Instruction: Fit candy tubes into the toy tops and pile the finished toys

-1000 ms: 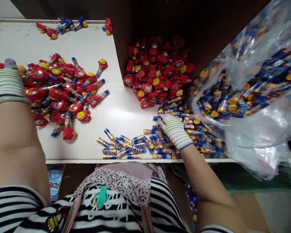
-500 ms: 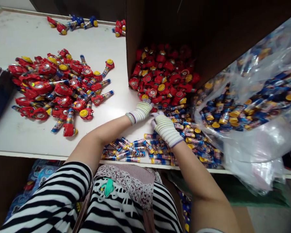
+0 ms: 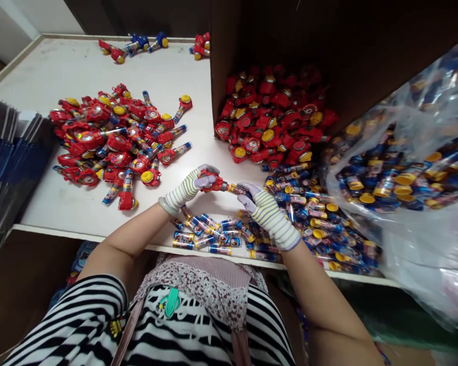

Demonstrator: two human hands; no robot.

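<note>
- Head view, read as a clock face: the left hand [image 3: 189, 189] lies at the centre, slightly toward 9 o'clock, its fingers closed around a red toy [image 3: 214, 184].
- Right hand [image 3: 272, 216], toward 4 o'clock of centre: its fingers pinch a tube [image 3: 235, 189] by the end nearer 3 o'clock.
- Toy and tube are at the centre, above the counter [image 3: 61, 66]; the tube's yellow end meets the toy's stem, though I cannot tell how far in it sits.
- Between 9 and 10 o'clock is a pile [image 3: 118, 142] of red toys, many with tubes attached.
- At 1 o'clock, more red toys [image 3: 267, 136] fill the mouth of a dark box [image 3: 222, 61].
- Loose tubes [image 3: 204, 241] are scattered at 7 o'clock, near the counter's edge; a denser heap [image 3: 320, 223] spreads between 3 and 4.
- At 3 o'clock, a clear bag [image 3: 412, 239] holds further tubes.
- Blue toys [image 3: 140, 40] lie at 11 o'clock.
- At 9 o'clock stands a blue stack [image 3: 0, 157].
</note>
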